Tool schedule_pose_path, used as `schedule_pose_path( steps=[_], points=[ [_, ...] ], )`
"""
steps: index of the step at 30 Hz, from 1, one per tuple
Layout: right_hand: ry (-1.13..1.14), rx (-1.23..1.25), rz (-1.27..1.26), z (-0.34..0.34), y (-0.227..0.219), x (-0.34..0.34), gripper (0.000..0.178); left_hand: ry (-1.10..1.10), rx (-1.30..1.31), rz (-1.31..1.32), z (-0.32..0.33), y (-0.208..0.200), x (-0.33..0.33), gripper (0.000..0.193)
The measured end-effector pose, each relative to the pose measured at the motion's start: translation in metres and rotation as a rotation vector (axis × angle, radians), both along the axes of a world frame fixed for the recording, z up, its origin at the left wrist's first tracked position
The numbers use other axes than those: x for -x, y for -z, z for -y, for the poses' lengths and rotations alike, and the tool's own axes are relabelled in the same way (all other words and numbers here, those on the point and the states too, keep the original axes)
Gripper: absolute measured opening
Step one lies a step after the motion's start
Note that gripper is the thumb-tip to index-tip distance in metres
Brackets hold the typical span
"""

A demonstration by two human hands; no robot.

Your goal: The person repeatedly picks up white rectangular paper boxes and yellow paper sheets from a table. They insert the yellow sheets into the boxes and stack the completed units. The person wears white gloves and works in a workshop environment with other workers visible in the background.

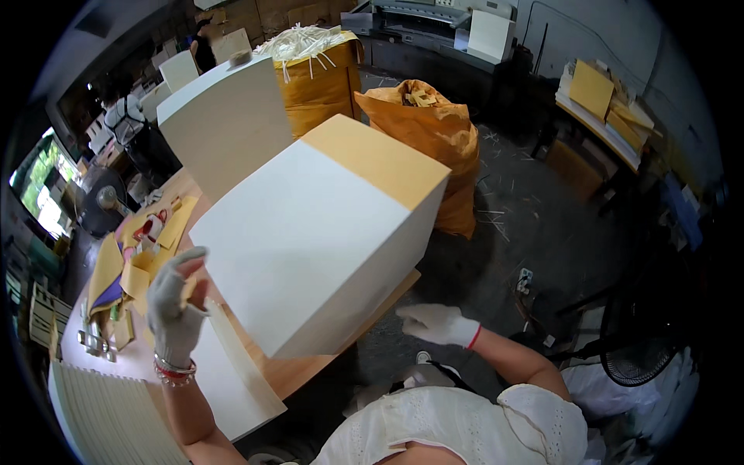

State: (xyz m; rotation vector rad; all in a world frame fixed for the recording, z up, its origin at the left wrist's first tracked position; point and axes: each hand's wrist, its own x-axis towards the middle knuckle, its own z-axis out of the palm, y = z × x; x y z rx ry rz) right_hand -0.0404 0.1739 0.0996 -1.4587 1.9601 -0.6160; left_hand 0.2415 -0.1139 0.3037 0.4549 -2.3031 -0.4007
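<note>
A big block-shaped stack (pixel 287 232), white with a yellow-tan band (pixel 380 159) across its far end, stands on the wooden table (pixel 302 377) before me. My left hand (pixel 177 306), in a pale glove with fingertips bare, is raised beside the stack's left edge. Its fingers and thumb curve apart with nothing visibly held. At the stack's near right side, my right hand (pixel 438 322) wears a similar glove and points left, its fingers mostly extended. A narrow gap shows between that hand and the stack.
A second tall stack (pixel 232 124) stands behind. Orange sacks (pixel 426 147) of scraps stand beyond the table. Paper scraps (pixel 136 279) and white sheets (pixel 236 372) lie left. A black fan (pixel 639 353) stands at right. Two people (pixel 132 128) are in the far left background.
</note>
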Motion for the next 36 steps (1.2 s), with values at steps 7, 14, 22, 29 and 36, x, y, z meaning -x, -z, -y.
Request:
schedule_pose_path(
  steps=[7,14,22,29,36],
  points=[
    [0.045,0.678,-0.181,0.002,-0.006,0.058,0.037,0.205,0.313,0.346,-0.107,-0.031,0.182,0.032],
    [-0.062,0.632,0.204,-0.009,-0.012,0.088,0.035,0.029,0.288,0.576,-0.12,0.002,0.258,0.04],
    [-0.156,0.558,0.279,-0.012,0.013,0.117,0.037,0.068,0.107,0.479,-0.125,-0.005,0.265,0.028],
    [-0.182,0.607,0.244,-0.007,0.026,0.12,0.036,0.035,0.072,0.514,-0.123,-0.007,0.266,0.037],
    [-0.171,0.569,0.31,-0.011,0.022,0.124,0.036,0.06,0.133,0.519,-0.118,-0.007,0.266,0.036]
  ],
)
